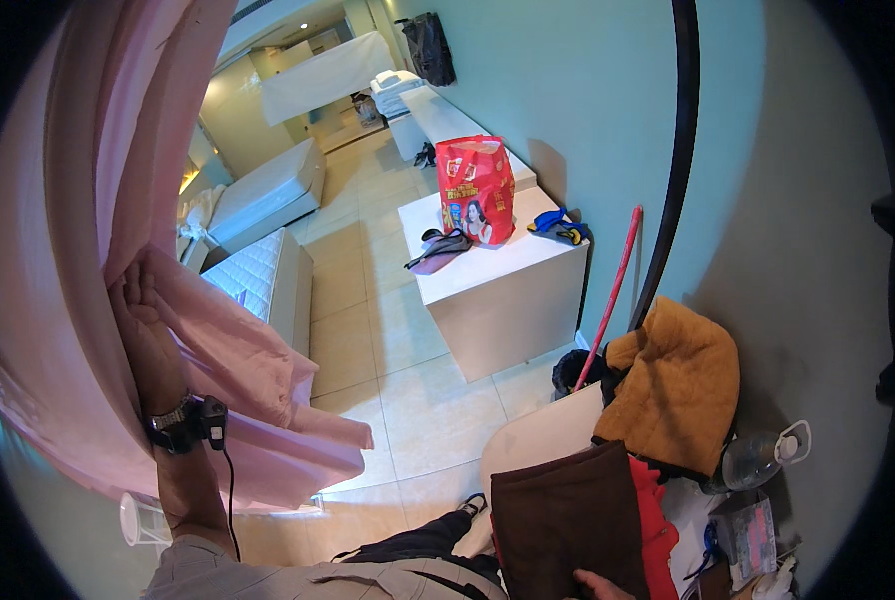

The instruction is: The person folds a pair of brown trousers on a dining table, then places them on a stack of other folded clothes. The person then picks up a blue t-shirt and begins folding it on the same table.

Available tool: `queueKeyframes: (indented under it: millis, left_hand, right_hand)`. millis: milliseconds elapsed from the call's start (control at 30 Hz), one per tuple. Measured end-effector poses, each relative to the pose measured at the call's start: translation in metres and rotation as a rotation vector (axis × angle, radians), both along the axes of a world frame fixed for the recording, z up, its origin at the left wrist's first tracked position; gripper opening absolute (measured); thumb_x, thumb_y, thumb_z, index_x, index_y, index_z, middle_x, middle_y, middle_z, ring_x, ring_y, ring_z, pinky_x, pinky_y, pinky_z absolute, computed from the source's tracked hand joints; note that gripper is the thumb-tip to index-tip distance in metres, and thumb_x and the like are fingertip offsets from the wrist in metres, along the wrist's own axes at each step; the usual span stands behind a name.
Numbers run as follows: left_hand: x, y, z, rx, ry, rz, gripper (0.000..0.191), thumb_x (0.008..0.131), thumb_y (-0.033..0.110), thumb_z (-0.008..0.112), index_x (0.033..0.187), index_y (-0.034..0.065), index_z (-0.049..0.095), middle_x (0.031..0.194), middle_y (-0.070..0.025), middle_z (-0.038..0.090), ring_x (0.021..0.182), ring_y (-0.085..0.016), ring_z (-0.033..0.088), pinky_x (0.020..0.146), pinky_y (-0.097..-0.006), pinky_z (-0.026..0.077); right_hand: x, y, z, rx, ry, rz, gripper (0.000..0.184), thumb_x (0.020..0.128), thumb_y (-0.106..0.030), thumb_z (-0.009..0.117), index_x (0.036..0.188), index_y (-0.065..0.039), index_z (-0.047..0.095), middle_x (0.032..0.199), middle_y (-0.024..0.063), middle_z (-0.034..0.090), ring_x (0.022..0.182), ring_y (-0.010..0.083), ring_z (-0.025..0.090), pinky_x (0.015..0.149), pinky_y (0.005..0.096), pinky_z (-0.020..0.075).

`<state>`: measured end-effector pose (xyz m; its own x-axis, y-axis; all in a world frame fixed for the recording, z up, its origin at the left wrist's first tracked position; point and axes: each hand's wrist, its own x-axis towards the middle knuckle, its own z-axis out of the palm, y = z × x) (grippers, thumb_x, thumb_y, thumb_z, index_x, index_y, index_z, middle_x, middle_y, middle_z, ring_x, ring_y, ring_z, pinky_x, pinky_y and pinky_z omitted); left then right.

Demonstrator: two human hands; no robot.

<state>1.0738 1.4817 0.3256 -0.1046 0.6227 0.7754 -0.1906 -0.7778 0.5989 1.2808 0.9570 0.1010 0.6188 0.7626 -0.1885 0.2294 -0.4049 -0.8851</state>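
Note:
On the left, my left hand (141, 300) is raised, palm turned up, against the folds of a pink curtain (230, 337); part of its fingers touches the cloth. A watch and a black strapped device with a cable (211, 424) sit on that wrist. At the bottom right, my right hand (597, 585) lies at the lower part of a dark brown folded cloth (567, 510), thumb on top; the rest of the hand is cut off or hidden. Red cloth (654, 517) shows under the brown one, and an orange-brown quilted cloth (680, 382) lies beyond it.
A white counter (492, 285) bears a red shopping bag (477, 187) and blue gloves (560, 225). A pink pole (612, 300) leans in a black bin (567, 371). A plastic bottle (751, 461) stands at right. Mattresses (256, 274) are beyond the curtain; a white plastic basket (144, 519) is lower left.

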Motion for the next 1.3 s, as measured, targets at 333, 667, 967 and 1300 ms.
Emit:
queueKeyframes:
  millis: [333,667,967,1300]
  left_hand:
    - [-0.028,0.009,-0.002,-0.098,-0.043,-0.034,0.055,0.117,0.023,0.041,0.167,0.0035,0.030,0.168,-0.0270,0.044,0.156,-0.037,0.045,0.138,-0.0483,0.020]
    - [-0.079,-0.005,-0.001,0.039,0.200,0.158,0.055,0.120,0.020,0.034,0.171,0.0070,0.019,0.171,-0.0231,0.042,0.159,-0.036,0.041,0.138,-0.0454,0.020]
    - [-0.125,-0.016,0.010,0.197,0.512,0.423,0.051,0.120,0.021,0.033,0.168,0.0048,0.030,0.168,-0.0215,0.046,0.157,-0.034,0.046,0.137,-0.0465,0.024]
    - [-0.098,-0.033,0.016,0.044,0.303,0.334,0.047,0.117,0.014,0.035,0.162,-0.0001,0.042,0.164,-0.0211,0.051,0.152,-0.032,0.052,0.133,-0.0442,0.033]
  right_hand:
    - [0.004,0.006,0.007,-0.035,0.034,-0.004,0.043,0.097,-0.015,0.073,0.137,0.000,0.070,0.132,0.0248,0.074,0.122,0.0415,0.071,0.108,0.0446,0.0545]
    - [0.010,0.009,0.006,-0.073,0.083,0.007,0.040,0.098,-0.014,0.073,0.135,0.002,0.071,0.129,0.0231,0.076,0.119,0.0362,0.073,0.106,0.0412,0.0556]
    - [0.015,0.012,0.004,-0.099,0.097,0.014,0.039,0.099,-0.009,0.073,0.136,0.003,0.070,0.129,0.0217,0.077,0.120,0.0315,0.074,0.108,0.0391,0.0552]
    - [0.020,0.014,-0.002,-0.133,0.111,-0.004,0.038,0.100,-0.009,0.072,0.137,0.002,0.070,0.129,0.0216,0.077,0.120,0.0310,0.074,0.107,0.0398,0.0560]
